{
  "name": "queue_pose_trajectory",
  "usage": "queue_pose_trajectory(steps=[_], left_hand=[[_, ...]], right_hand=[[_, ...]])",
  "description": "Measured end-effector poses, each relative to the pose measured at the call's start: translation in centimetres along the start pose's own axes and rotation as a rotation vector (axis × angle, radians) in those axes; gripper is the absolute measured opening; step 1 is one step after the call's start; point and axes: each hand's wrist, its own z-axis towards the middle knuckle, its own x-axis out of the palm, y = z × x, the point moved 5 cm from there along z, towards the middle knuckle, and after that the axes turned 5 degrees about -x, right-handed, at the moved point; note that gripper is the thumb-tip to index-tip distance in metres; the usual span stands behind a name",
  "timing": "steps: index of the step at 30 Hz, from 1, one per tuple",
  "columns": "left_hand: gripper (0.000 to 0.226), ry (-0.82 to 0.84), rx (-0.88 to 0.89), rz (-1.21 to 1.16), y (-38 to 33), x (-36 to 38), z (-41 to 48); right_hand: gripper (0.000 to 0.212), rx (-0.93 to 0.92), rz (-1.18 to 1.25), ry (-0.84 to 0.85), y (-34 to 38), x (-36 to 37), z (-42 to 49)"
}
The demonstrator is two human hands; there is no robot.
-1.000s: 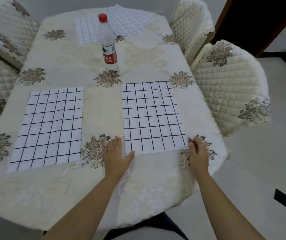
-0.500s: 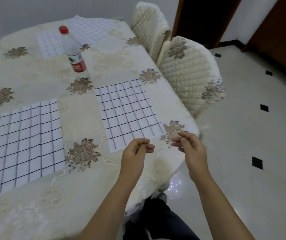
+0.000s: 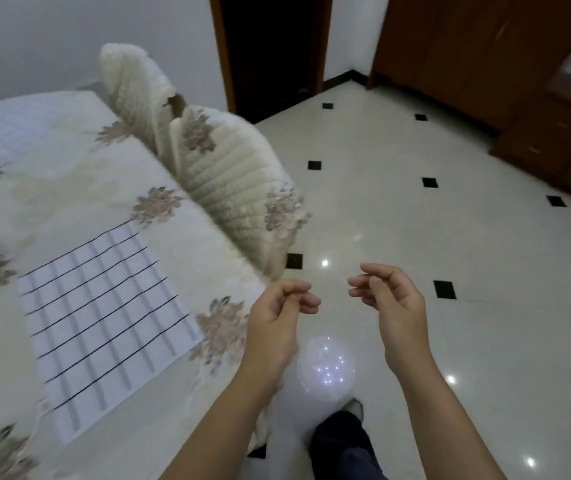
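Both hands hover in the air with nothing in them: the left hand [image 3: 277, 320] has its fingers loosely curled toward the thumb, and the right hand [image 3: 391, 303] is the same, fingertips bent inward, over the tiled floor [image 3: 415, 202]. The thing nearest them is the grid sheet [image 3: 104, 317], a white rectangle with dark lines lying flat on the embroidered tablecloth [image 3: 79, 188], at the table's right side. It looks thin, light and limp, so it should weigh almost nothing but bend or crease if it is lifted carelessly, and being flat on soft cloth it gives no edge to get under. The best hold is probably a pinch at a corner, or at two corners of one short side so that it hangs straight. The sheet lies left of the left hand and apart from it, its right corner nearest. The right hand is farther off, well clear of the table, with the quilted chair [image 3: 228, 188] beyond.
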Motion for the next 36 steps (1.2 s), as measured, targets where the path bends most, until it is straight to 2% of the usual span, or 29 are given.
queue_pose_trajectory(steps=[7, 14, 18, 21, 26, 31, 36], left_hand=[[0.028, 0.003, 0.077, -0.011, -4.2, 13.0, 10.4], [0.027, -0.004, 0.060, -0.041, -6.8, 20.2, 18.9], [0.027, -0.043, 0.062, -0.052, -8.9, 22.4, 27.2], [0.027, -0.002, 0.076, -0.049, -11.2, 24.7, 34.1], [0.030, 0.035, 0.116, -0.068, -17.8, 26.9, 47.0], [0.029, -0.048, 0.130, -0.083, -22.4, 26.3, 57.2], [0.027, -0.157, 0.069, -0.089, -23.6, 24.1, 66.2]], right_hand=[[0.025, -0.044, -0.016, -0.028, 3.6, -8.0, 14.7], [0.026, 0.017, -0.014, -0.011, 4.2, -9.7, 26.1], [0.025, 0.058, -0.031, 0.020, 3.9, -8.0, 34.3], [0.025, 0.028, -0.053, 0.060, 4.5, -6.3, 41.2], [0.025, -0.018, -0.074, 0.025, 7.8, -2.3, 54.8], [0.024, -0.093, -0.078, 0.118, 10.3, 3.4, 65.7], [0.025, -0.019, -0.056, 0.156, 8.7, 8.0, 74.6]])
